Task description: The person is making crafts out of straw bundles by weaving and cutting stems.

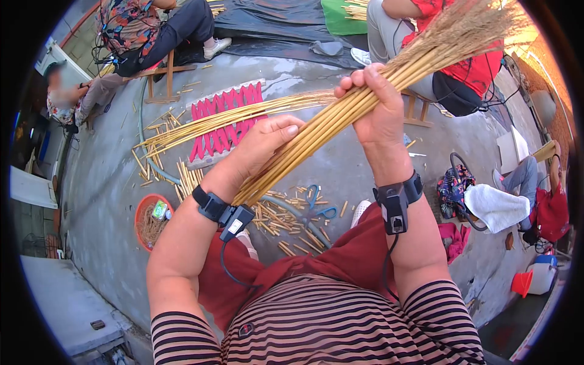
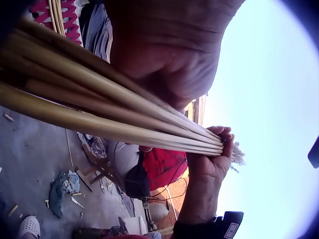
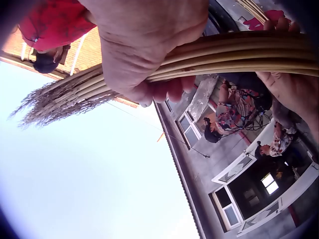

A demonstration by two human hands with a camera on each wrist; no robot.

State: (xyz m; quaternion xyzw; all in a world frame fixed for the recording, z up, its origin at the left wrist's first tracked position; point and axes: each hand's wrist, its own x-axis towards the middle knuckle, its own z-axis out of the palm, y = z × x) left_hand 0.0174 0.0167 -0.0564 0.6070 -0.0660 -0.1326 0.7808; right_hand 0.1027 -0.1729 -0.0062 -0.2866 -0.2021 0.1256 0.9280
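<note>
Gripping stalk bundle, slanted above floor, with 2 hands: left hand around lower stems, right hand nearer feathery heads. Likely light, stiff, slightly slippery; heads fragile. Best hold: bare stems.

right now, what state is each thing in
Plumed stalk bundle: tilted, no tie visible
Left hand: grips the bundle's lower part
Right hand: grips it below the plumes
Blue-handled scissors: on the floor, blades unclear
Orange basin: upright, dry scraps inside
Cut stalks: scattered on floor
Longer stalks: across pink strips
</note>
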